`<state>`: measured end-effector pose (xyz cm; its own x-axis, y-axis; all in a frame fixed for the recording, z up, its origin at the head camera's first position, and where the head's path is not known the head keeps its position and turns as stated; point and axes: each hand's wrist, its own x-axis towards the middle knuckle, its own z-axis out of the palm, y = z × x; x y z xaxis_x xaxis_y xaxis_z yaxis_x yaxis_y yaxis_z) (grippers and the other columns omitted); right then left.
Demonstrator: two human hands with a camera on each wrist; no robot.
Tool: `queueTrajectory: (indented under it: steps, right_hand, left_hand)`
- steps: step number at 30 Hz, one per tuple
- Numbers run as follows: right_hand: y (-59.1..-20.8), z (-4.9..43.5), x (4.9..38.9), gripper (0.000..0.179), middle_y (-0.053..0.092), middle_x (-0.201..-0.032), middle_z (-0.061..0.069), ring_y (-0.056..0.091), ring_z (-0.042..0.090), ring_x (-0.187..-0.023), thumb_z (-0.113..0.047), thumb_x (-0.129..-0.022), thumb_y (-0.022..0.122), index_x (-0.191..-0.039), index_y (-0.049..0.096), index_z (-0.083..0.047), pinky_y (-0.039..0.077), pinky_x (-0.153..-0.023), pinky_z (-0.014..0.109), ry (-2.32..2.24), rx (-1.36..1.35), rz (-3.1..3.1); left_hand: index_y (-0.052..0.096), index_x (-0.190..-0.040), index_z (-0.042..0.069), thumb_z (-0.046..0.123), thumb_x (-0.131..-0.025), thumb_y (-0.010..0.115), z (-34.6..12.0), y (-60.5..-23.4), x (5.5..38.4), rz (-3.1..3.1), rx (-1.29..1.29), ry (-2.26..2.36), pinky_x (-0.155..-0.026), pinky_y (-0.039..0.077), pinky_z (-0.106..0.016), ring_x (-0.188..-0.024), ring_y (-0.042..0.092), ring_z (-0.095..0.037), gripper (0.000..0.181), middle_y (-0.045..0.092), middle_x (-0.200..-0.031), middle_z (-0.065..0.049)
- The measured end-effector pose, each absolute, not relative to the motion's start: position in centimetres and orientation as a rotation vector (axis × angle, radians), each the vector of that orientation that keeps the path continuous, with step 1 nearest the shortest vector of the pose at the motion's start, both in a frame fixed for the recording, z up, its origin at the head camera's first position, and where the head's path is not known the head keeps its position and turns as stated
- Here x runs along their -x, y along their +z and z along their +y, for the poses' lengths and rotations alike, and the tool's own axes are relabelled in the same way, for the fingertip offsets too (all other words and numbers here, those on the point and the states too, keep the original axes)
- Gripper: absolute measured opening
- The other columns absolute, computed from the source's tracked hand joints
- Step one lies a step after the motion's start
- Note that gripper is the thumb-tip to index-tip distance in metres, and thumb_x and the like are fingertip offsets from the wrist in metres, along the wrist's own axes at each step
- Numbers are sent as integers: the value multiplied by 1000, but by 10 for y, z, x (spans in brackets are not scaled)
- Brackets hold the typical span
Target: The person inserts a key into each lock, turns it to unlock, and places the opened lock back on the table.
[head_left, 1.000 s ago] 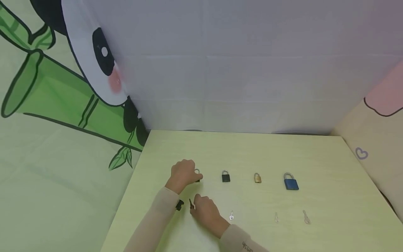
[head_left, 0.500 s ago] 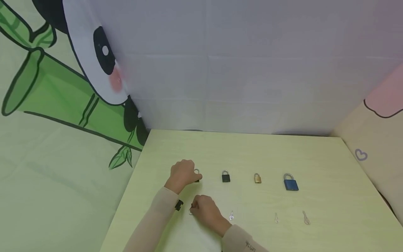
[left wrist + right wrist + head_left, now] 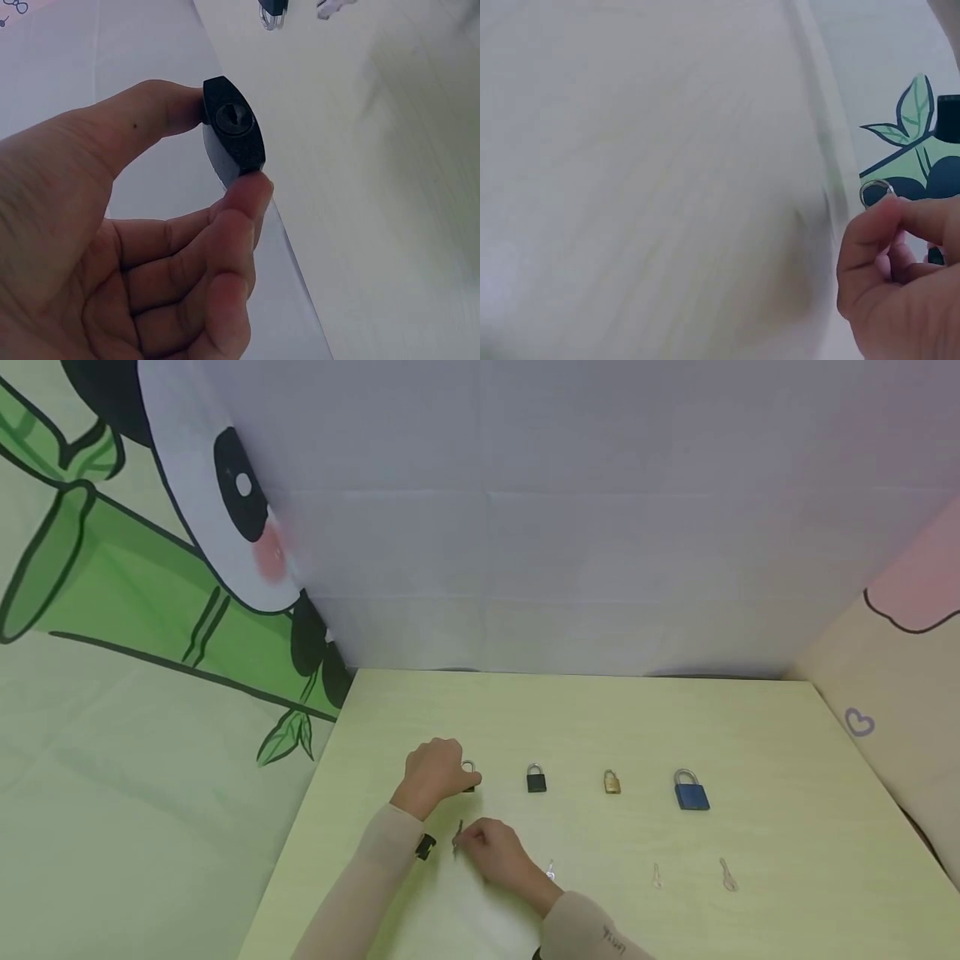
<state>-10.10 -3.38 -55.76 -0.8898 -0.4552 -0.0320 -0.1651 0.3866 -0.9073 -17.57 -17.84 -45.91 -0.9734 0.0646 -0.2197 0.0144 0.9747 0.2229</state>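
My left hand (image 3: 437, 775) pinches a black padlock (image 3: 232, 124) between thumb and fingertips, its keyhole facing the left wrist camera. In the head view the hand mostly covers this padlock, though part of its shackle shows. Nearer to me, my right hand (image 3: 498, 856) pinches a small key (image 3: 460, 829) on a ring, apart from the padlock. The metal ring (image 3: 874, 192) sticks out from the fingertips in the right wrist view, while the fingers hide most of the key there.
To the right stand a second black padlock (image 3: 536, 782), a small brass padlock (image 3: 612, 783) and a blue padlock (image 3: 692, 795). Three keys lie nearer: one key (image 3: 551, 871) beside the right wrist, a faint key (image 3: 657, 877) and another key (image 3: 728, 875). Printed cloth walls surround the table (image 3: 600, 718).
The right fingers have turned the key: it pointed up, then its ring showed below the fingertips, and now it points up again. The left hand keeps its grip on the padlock.
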Motion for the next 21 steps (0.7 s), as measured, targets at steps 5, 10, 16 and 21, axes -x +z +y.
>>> queueTrajectory:
  steps: [5, 10, 16, 21]
  right_hand:
    - [-550, -26, 107, 22, 56, -56, -2, 45, 7, -39, -18, -102, 56, -95, 72, -5, 41, -48, 24, -1533, 532, 2220]
    - [-542, -22, 116, 35, 52, -48, 10, 47, 9, -39, -27, -102, 57, -82, 68, 0, 38, -50, 23, -1526, 548, 2194]
    - [-536, -19, 123, 37, 58, -60, 9, 59, 30, -48, -27, -101, 58, -82, 69, 3, 44, -55, 27, -1574, 492, 2134]
    - [-529, -16, 126, 33, 58, -67, 8, 59, 45, -56, -19, -102, 56, -88, 70, 7, 52, -59, 37, -1639, 457, 2059]
  left_hand:
    - [43, -60, 16, 42, -82, 71, -176, -458, 175, 2892, -62, 303, -45, 28, -30, -50, 30, -13, 44, 31, -56, 4]
    - [41, -60, 16, 42, -82, 71, -174, -456, 174, 2889, -68, 286, -45, 27, -30, -50, 30, -13, 46, 30, -55, 4]
    - [40, -58, 16, 40, -81, 73, -172, -453, 171, 2892, -90, 288, -45, 27, -29, -49, 29, -12, 47, 29, -54, 4]
    - [39, -57, 16, 39, -82, 73, -169, -450, 168, 2905, -113, 281, -44, 26, -29, -48, 27, -12, 48, 28, -53, 5]
